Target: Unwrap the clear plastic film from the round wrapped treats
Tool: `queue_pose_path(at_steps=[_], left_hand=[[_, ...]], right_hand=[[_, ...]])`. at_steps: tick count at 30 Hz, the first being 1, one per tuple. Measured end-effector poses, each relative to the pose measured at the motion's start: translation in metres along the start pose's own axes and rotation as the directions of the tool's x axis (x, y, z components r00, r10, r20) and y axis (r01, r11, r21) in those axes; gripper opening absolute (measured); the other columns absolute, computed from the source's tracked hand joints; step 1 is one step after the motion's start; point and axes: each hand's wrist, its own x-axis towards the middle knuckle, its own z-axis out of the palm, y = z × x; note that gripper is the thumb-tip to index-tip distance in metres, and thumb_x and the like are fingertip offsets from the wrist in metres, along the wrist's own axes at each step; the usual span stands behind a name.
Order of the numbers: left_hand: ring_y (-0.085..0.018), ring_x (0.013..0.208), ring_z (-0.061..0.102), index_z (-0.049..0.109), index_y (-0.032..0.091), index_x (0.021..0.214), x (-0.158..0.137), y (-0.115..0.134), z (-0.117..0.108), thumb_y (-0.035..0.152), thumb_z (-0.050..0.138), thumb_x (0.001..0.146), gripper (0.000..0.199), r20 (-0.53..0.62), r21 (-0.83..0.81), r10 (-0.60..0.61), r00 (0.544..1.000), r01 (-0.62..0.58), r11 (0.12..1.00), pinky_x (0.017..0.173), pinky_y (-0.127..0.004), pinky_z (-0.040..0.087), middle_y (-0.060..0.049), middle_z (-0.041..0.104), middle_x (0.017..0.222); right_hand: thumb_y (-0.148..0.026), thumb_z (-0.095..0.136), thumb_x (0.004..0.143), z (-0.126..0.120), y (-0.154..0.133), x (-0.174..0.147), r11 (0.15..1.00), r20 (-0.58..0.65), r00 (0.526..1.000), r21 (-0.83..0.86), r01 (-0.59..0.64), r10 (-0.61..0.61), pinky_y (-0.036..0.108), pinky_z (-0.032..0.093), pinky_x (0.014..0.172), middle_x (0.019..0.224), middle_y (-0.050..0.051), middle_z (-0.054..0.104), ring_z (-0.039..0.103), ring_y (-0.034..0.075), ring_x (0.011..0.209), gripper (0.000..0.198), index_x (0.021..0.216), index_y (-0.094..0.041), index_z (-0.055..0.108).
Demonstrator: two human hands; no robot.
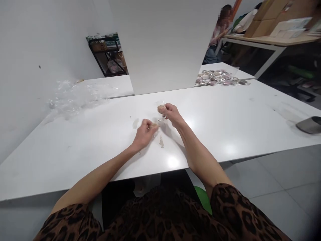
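My right hand [172, 113] is closed on a small tan lump in clear plastic [162, 108], just above the white table [100, 160]. Lower and to the left, my left hand [144, 134] pinches another small pale tan piece [153, 126], and a bit of clear film shows under its fingertips. The two hands are close together but apart. What exactly the tan pieces are cannot be made out. A brownish smear of crumbs or liquid [161, 141] lies on the table below my hands.
Crumpled clear plastic bags [80, 97] are heaped at the left by the wall. Several wrapped items [218, 77] lie at the back right, and a dark metallic container [309, 125] rests near the right edge. A white panel [163, 47] stands behind the table. Another person [219, 36] sits beyond.
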Motion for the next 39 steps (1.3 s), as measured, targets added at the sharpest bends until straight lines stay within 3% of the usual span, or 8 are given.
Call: queue_pose_path(at_steps=[3,8,12,19,23,28,32,39], left_hand=[[-0.010,0.064,0.059,0.044,0.023,0.095,0.019,0.005,0.005,0.041,0.071,0.091,0.033,-0.158,-0.376,-0.053,0.986,-0.010,0.926,0.064,-0.026,0.049,0.004,0.061,0.085],[-0.009,0.077,0.059,0.047,0.020,0.093,0.039,0.009,0.019,0.036,0.067,0.098,0.026,-0.271,-0.557,-0.112,0.956,-0.061,0.829,0.073,-0.023,0.048,0.001,0.061,0.090],[-0.012,0.077,0.059,0.044,0.023,0.098,0.044,0.006,0.029,0.039,0.070,0.097,0.031,-0.264,-0.694,-0.188,0.946,-0.051,0.718,0.074,-0.026,0.048,0.001,0.062,0.091],[-0.011,0.061,0.052,0.056,0.020,0.095,0.044,-0.003,0.027,0.051,0.049,0.105,0.034,-0.105,-0.783,-0.255,0.961,0.078,0.618,0.063,-0.026,0.044,0.000,0.061,0.077],[-0.018,0.094,0.068,0.064,0.019,0.118,0.043,-0.005,0.018,0.062,0.024,0.108,0.060,-0.051,-0.740,-0.214,0.976,0.107,0.664,0.082,-0.030,0.054,-0.011,0.072,0.111],[-0.021,0.142,0.055,0.050,0.019,0.148,0.041,-0.006,0.006,0.060,0.025,0.108,0.063,-0.134,-0.659,-0.254,0.958,0.105,0.745,0.112,-0.031,0.046,-0.016,0.054,0.155],[-0.024,0.141,0.055,0.054,0.018,0.143,0.041,-0.009,0.003,0.067,0.030,0.105,0.066,-0.187,-0.619,-0.221,0.957,0.060,0.783,0.115,-0.036,0.044,-0.019,0.057,0.150],[-0.019,0.120,0.061,0.058,0.017,0.125,0.035,-0.003,0.003,0.056,0.035,0.107,0.049,-0.231,-0.581,-0.188,0.955,0.020,0.814,0.108,-0.033,0.047,-0.015,0.063,0.130]], right_hand=[[-0.041,0.073,0.084,0.003,-0.003,-0.001,0.990,0.009,1.000,0.141,-0.020,0.019,0.024,0.035,0.056,0.073,-0.002,0.057,0.047,0.010,0.062,0.031,0.076,-0.020,0.051],[-0.062,0.074,0.082,0.019,-0.001,-0.009,0.969,0.191,0.981,0.242,-0.055,0.008,0.025,0.039,0.056,0.067,-0.001,0.054,0.050,0.011,0.060,0.049,0.072,-0.019,0.053],[-0.082,0.063,0.079,0.025,0.002,-0.013,0.965,0.252,0.967,0.259,-0.039,-0.029,0.027,0.042,0.060,0.073,0.002,0.060,0.057,0.014,0.066,0.064,0.076,-0.019,0.056],[-0.074,0.076,0.072,0.035,0.016,-0.016,0.989,0.349,0.933,0.142,0.041,-0.089,0.028,0.043,0.062,0.077,-0.002,0.060,0.054,0.014,0.068,0.060,0.095,-0.021,0.059],[-0.071,0.068,0.079,0.028,0.018,-0.012,0.985,0.268,0.950,-0.003,0.171,-0.164,0.031,0.047,0.070,0.089,0.002,0.065,0.058,0.017,0.077,0.056,0.100,-0.021,0.057],[-0.048,0.055,0.096,0.001,0.011,-0.008,0.721,0.070,0.954,-0.638,0.269,-0.293,0.034,0.044,0.081,0.109,0.010,0.069,0.060,0.023,0.092,0.031,0.110,-0.021,0.056],[-0.037,0.054,0.095,-0.011,0.020,-0.003,0.476,0.072,0.993,-0.873,0.108,-0.094,0.033,0.041,0.076,0.106,0.014,0.068,0.060,0.025,0.092,0.017,0.099,-0.020,0.056],[-0.045,0.053,0.095,-0.014,0.025,0.001,0.453,-0.042,0.991,-0.891,0.020,-0.125,0.032,0.039,0.072,0.102,0.014,0.067,0.058,0.023,0.089,0.025,0.096,-0.020,0.057]])
